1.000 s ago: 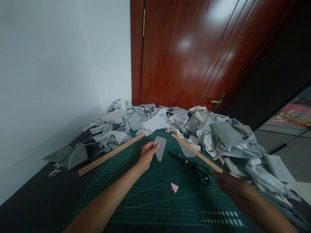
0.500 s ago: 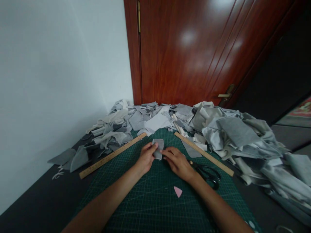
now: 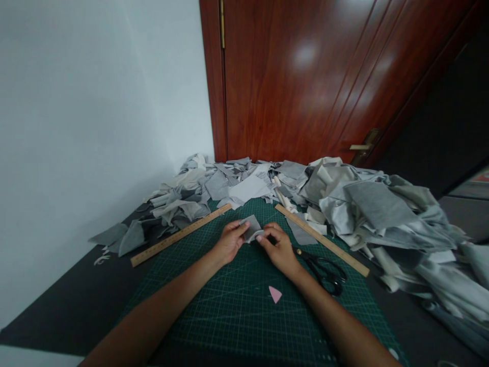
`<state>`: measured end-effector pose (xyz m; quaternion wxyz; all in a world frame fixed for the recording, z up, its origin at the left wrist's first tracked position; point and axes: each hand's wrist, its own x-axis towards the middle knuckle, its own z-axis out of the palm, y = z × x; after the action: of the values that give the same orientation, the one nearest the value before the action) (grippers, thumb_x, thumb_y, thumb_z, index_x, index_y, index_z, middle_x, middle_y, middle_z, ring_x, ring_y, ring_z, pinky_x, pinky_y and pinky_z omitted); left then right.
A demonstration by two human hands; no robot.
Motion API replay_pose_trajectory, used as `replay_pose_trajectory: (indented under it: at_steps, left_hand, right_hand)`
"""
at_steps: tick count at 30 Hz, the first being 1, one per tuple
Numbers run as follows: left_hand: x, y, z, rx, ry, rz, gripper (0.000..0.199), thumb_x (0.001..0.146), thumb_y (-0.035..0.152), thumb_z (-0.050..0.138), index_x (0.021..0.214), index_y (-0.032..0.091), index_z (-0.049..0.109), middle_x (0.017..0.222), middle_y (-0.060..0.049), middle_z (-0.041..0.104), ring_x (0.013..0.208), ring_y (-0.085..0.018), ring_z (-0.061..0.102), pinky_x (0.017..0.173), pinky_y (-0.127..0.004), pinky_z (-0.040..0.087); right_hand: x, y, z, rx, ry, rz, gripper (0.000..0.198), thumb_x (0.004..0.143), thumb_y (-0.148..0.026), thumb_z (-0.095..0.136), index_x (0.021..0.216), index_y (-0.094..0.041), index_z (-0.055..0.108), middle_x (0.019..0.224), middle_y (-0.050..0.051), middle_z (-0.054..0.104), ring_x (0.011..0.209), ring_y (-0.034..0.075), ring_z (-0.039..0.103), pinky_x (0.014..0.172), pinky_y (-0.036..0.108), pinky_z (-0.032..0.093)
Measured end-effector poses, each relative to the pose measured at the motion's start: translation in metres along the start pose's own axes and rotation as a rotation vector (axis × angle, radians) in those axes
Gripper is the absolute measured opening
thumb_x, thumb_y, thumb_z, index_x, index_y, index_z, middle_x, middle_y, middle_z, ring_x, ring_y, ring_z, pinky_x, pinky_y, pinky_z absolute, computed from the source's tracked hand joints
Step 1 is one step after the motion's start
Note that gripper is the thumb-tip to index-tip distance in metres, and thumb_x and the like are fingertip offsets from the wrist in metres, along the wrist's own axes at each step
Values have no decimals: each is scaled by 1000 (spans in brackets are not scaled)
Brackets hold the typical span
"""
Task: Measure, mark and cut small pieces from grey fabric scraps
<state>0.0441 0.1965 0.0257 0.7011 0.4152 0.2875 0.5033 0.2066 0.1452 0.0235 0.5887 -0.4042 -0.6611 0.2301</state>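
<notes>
A small grey fabric piece (image 3: 251, 228) is held between my two hands above the green cutting mat (image 3: 229, 306). My left hand (image 3: 230, 240) grips its left side, thumb on top. With thumb and fingers, my right hand (image 3: 278, 246) pinches the lower right corner, where a pale edge curls up. Black-handled scissors (image 3: 324, 272) lie on the mat just right of my right hand. Nearer to me on the mat is a pink triangular piece, probably tailor's chalk (image 3: 275, 294).
Wooden rulers lie slanted at left (image 3: 179, 236) and right (image 3: 324, 242) of the mat. Heaped grey and white fabric scraps (image 3: 378, 204) run along the back and right side. Behind them stand a white wall (image 3: 95, 102) and a brown wooden door (image 3: 282, 92).
My right hand has gone from touching the fabric with a fingertip to pinching its corner. The fabric has turned and its lower edge now curls up. The view has shifted slightly.
</notes>
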Motion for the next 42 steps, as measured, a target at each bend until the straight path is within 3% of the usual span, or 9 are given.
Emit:
replay_pose_trajectory:
  at_steps: [4, 6, 9, 18, 23, 26, 32, 37, 42]
  left_hand:
    - [-4, -9, 5, 93, -49, 20, 39, 65, 40, 92, 87, 10, 79, 78, -6, 74, 65, -14, 62, 61, -24, 48]
    - [-6, -13, 7, 129, -78, 12, 40, 63, 38, 93, 88, 10, 80, 78, -7, 74, 66, -15, 63, 63, -25, 50]
    - [-9, -15, 8, 149, -111, 1, 46, 71, 52, 87, 88, 10, 79, 79, -9, 74, 69, -17, 64, 67, -29, 54]
    - [-10, -17, 6, 85, -90, 10, 65, 74, 72, 76, 86, 7, 77, 85, -14, 74, 80, -24, 69, 72, -37, 58]
    - [-12, -17, 9, 159, -117, 25, 52, 71, 56, 87, 93, 9, 79, 88, -11, 76, 80, -20, 68, 77, -35, 58]
    - [-12, -17, 8, 154, -98, 21, 51, 75, 57, 83, 93, 9, 79, 85, -11, 75, 77, -20, 67, 74, -35, 58]
    - [-14, -13, 7, 114, -131, -1, 51, 75, 57, 83, 89, 9, 79, 84, -14, 75, 76, -23, 69, 68, -36, 58]
    - [-16, -12, 9, 41, -179, -39, 50, 77, 57, 82, 85, 8, 78, 82, -15, 74, 79, -26, 70, 68, -37, 57]
    - [-17, -13, 11, 71, -185, -18, 52, 78, 61, 78, 80, 9, 76, 76, -12, 72, 72, -23, 67, 67, -36, 55]
  right_hand:
    - [3, 5, 2, 6, 100, 102, 17, 88, -32, 69, 74, -23, 71, 111, 8, 70, 108, 25, 65, 97, 38, 46]
    - [3, 8, 2, -11, 97, 148, 18, 87, -33, 69, 72, -23, 70, 106, 8, 73, 102, 25, 67, 94, 39, 47]
    - [3, 13, 2, -32, 74, 198, 18, 85, -34, 69, 72, -23, 71, 87, 6, 74, 85, 25, 68, 82, 37, 49]
    - [0, 17, 3, -75, 84, 311, 15, 83, -34, 69, 75, -22, 70, 76, 4, 73, 69, 23, 64, 68, 33, 47]
    - [-1, 17, 2, -38, 89, 333, 15, 83, -35, 71, 74, -22, 70, 73, 3, 72, 68, 22, 64, 66, 32, 48]
    - [-2, 15, 4, 14, 86, 346, 18, 82, -37, 73, 74, -22, 69, 71, 3, 71, 65, 20, 63, 64, 32, 50]
    - [0, 8, 9, 184, 151, 366, 38, 80, -49, 74, 107, -22, 66, 81, 2, 70, 72, 21, 66, 62, 32, 55]
    - [2, -1, 5, 223, 147, 369, 31, 83, -51, 73, 78, -21, 69, 69, 0, 67, 64, 18, 60, 60, 30, 50]
    - [1, -3, 5, 200, 140, 355, 33, 88, -53, 67, 75, -22, 66, 63, -2, 63, 56, 16, 55, 55, 28, 46]
